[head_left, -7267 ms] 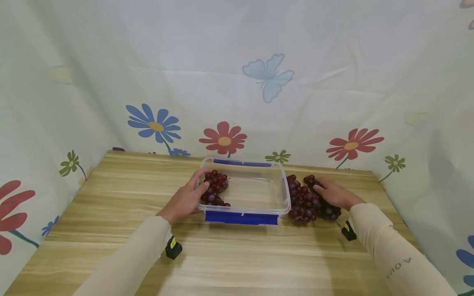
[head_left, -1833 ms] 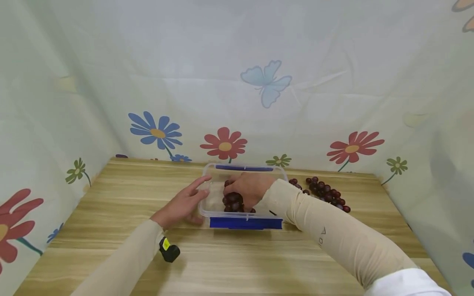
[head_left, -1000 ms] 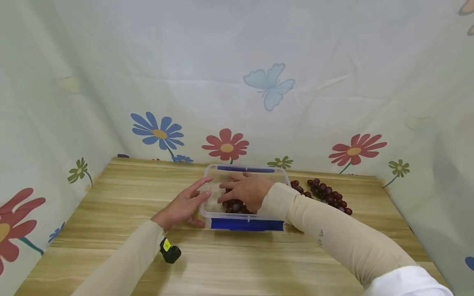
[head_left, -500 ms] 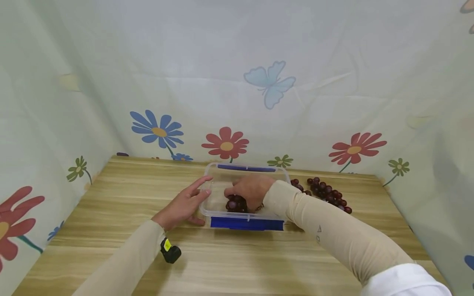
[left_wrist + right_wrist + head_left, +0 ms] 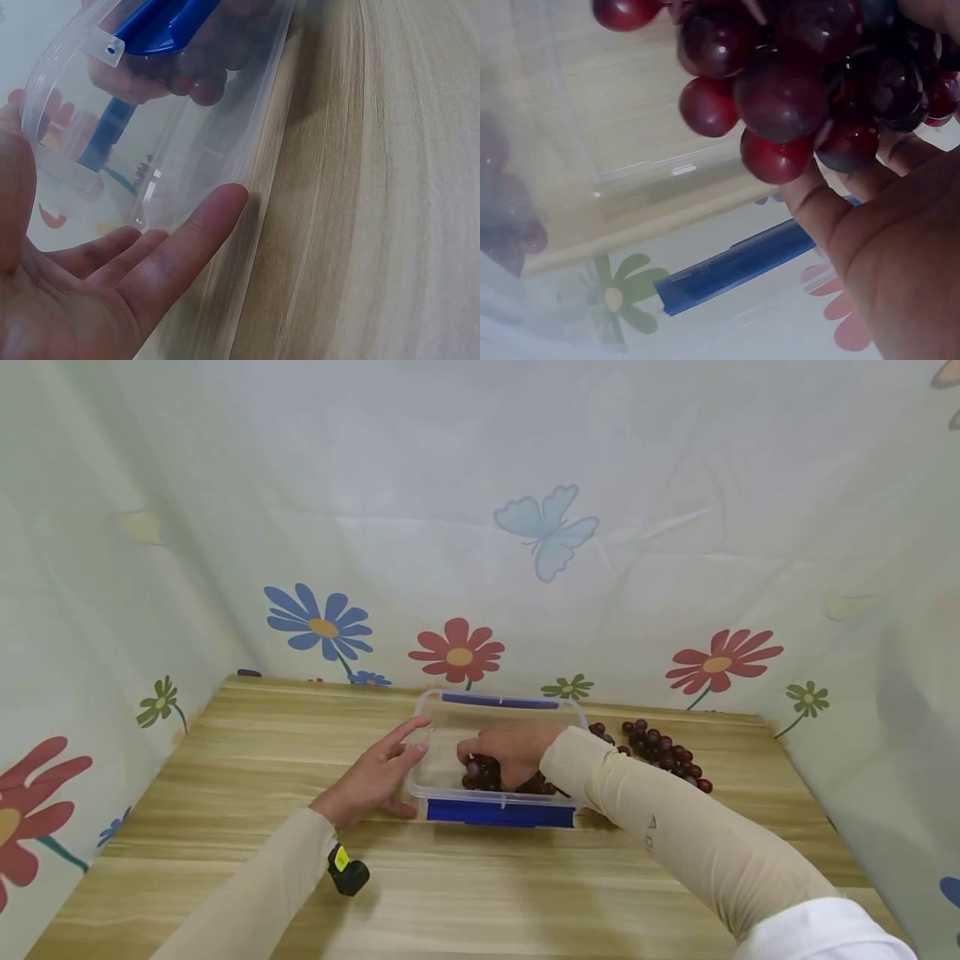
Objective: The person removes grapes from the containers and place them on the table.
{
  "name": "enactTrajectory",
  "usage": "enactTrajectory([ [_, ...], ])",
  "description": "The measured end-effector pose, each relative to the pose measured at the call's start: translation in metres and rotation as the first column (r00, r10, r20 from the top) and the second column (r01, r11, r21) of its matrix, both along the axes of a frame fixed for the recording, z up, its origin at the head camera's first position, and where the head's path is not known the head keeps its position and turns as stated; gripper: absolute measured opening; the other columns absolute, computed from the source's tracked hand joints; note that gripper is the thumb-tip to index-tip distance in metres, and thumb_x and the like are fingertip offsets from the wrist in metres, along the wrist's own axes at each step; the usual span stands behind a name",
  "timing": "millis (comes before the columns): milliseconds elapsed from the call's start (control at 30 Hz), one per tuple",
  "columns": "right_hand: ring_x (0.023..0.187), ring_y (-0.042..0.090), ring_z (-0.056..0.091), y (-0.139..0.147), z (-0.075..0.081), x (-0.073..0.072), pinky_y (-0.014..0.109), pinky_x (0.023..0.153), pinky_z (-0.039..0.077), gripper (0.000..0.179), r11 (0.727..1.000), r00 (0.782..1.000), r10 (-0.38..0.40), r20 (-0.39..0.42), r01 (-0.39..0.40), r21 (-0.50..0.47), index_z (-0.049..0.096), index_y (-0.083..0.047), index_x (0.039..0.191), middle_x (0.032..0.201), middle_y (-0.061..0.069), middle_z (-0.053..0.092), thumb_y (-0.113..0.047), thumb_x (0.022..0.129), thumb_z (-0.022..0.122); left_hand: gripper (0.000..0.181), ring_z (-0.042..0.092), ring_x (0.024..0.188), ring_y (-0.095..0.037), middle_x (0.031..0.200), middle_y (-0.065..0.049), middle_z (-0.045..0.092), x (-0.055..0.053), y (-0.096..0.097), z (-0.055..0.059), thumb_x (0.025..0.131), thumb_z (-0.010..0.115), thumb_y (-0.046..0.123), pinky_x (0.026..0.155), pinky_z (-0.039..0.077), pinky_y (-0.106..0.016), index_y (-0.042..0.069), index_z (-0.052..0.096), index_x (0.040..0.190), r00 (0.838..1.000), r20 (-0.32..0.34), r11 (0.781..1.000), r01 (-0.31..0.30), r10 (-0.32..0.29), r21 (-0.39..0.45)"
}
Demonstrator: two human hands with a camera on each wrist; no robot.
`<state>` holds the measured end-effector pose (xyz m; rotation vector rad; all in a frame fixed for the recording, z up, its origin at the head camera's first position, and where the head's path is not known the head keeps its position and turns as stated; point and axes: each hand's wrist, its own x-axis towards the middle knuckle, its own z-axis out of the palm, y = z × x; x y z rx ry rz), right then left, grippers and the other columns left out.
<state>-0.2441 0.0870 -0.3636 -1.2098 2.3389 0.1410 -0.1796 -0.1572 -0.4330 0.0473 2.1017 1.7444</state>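
A clear plastic container (image 5: 465,795) with blue clips stands on the wooden table in the head view. Inside it, my right hand (image 5: 513,750) grips a bunch of dark red grapes (image 5: 483,774); its fingers curl round the fruit from above. The right wrist view shows these grapes (image 5: 780,97) close up, above the container floor, with fingers (image 5: 817,206) beneath them. My left hand (image 5: 367,781) rests at the container's left end, its fingers spread. In the left wrist view, extended fingers (image 5: 180,259) lie along the clear wall.
Right of the container lies another grape bunch (image 5: 663,752) on the table (image 5: 480,893). More grapes (image 5: 602,733) show between it and the container, partly hidden by the right sleeve. A flower-printed curtain (image 5: 375,527) closes off the back and sides.
My right hand has gone from the grapes outside into the container. A second ago its fingers were spread over the grapes; now they curl round them, slightly further right. The left hand stays at the container.
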Motion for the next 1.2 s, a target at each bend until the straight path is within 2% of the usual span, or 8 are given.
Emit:
enactTrajectory([
  [133, 0.106, 0.015, 0.056, 0.002, -0.001, 0.001, 0.033, 0.100, 0.053, 0.070, 0.998, 0.995, -0.062, 0.078, 0.061, 0.018, 0.050, -0.030, 0.145, 0.128, -0.003, 0.063, -0.004, 0.085, 0.076, 0.048, 0.055, 0.131, -0.048, 0.161, -0.020, 0.036, 0.000, 0.001, -0.002, 0.109, 0.053, 0.044, 0.069, 0.064, -0.053, 0.052, 0.037, 0.154, 1.000, 0.003, 1.000, -0.011, 0.011, -0.001],
  [233, 0.106, 0.016, 0.055, 0.003, -0.002, 0.001, 0.033, 0.099, 0.052, 0.077, 0.994, 0.991, -0.094, 0.097, 0.089, 0.060, 0.048, -0.035, 0.149, 0.131, -0.004, 0.061, 0.001, 0.086, 0.073, 0.049, 0.053, 0.133, -0.049, 0.163, -0.020, 0.033, 0.000, 0.002, -0.002, 0.109, 0.052, 0.044, 0.069, 0.064, -0.053, 0.050, 0.037, 0.155, 1.000, 0.003, 1.000, -0.017, 0.017, -0.010],
  [433, 0.095, 0.016, 0.057, 0.004, -0.003, -0.002, 0.030, 0.087, 0.051, 0.062, 0.998, 0.996, -0.054, 0.070, 0.051, 0.048, 0.054, -0.031, 0.131, 0.109, -0.005, 0.063, 0.002, 0.084, 0.077, 0.049, 0.054, 0.132, -0.049, 0.164, -0.021, 0.032, 0.000, 0.003, -0.001, 0.110, 0.052, 0.042, 0.068, 0.064, -0.052, 0.048, 0.037, 0.156, 1.000, 0.002, 0.999, -0.028, 0.028, -0.017],
  [600, 0.091, 0.015, 0.058, 0.005, -0.001, -0.001, 0.026, 0.083, 0.051, 0.057, 0.999, 0.997, -0.051, 0.064, 0.050, 0.022, 0.052, -0.030, 0.124, 0.103, -0.006, 0.063, -0.003, 0.083, 0.081, 0.051, 0.053, 0.132, -0.049, 0.163, -0.021, 0.032, 0.000, 0.003, 0.000, 0.109, 0.053, 0.044, 0.069, 0.064, -0.052, 0.047, 0.036, 0.157, 1.000, -0.003, 1.000, -0.022, 0.022, -0.016],
  [833, 0.090, 0.013, 0.059, 0.010, 0.008, -0.001, 0.025, 0.080, 0.052, 0.048, 0.990, 0.996, 0.003, 0.088, 0.009, -0.143, 0.053, -0.026, 0.117, 0.099, -0.006, 0.063, -0.009, 0.084, 0.083, 0.052, 0.059, 0.126, -0.046, 0.160, -0.023, 0.037, 0.001, 0.000, 0.001, 0.108, 0.053, 0.047, 0.068, 0.064, -0.053, 0.046, 0.035, 0.157, 1.000, -0.022, 1.000, -0.007, 0.007, 0.004],
  [967, 0.090, 0.014, 0.059, 0.013, 0.012, -0.002, 0.027, 0.080, 0.052, 0.047, 0.988, 0.997, -0.009, 0.077, 0.020, -0.151, 0.053, -0.027, 0.115, 0.100, -0.006, 0.063, -0.010, 0.083, 0.084, 0.053, 0.060, 0.123, -0.045, 0.159, -0.023, 0.038, 0.001, 0.000, 0.001, 0.108, 0.053, 0.046, 0.069, 0.064, -0.053, 0.045, 0.034, 0.158, 1.000, -0.019, 1.000, -0.009, 0.009, 0.007],
  [1100, 0.092, 0.016, 0.058, 0.017, 0.019, -0.003, 0.028, 0.079, 0.050, 0.051, 0.989, 0.996, -0.053, 0.067, 0.062, -0.137, 0.054, -0.028, 0.116, 0.104, -0.005, 0.063, -0.004, 0.081, 0.081, 0.053, 0.057, 0.128, -0.047, 0.160, -0.021, 0.038, 0.001, 0.002, 0.000, 0.108, 0.053, 0.046, 0.069, 0.064, -0.053, 0.047, 0.035, 0.157, 1.000, -0.010, 1.000, -0.014, 0.014, -0.001],
  [1200, 0.092, 0.017, 0.057, 0.020, 0.026, -0.003, 0.029, 0.076, 0.048, 0.051, 0.989, 0.995, -0.083, 0.059, 0.089, -0.118, 0.054, -0.029, 0.119, 0.105, -0.004, 0.063, -0.003, 0.083, 0.077, 0.053, 0.054, 0.131, -0.049, 0.160, -0.021, 0.037, 0.000, 0.002, -0.001, 0.108, 0.053, 0.046, 0.069, 0.064, -0.053, 0.048, 0.035, 0.157, 1.000, -0.010, 1.000, -0.013, 0.013, -0.003],
])
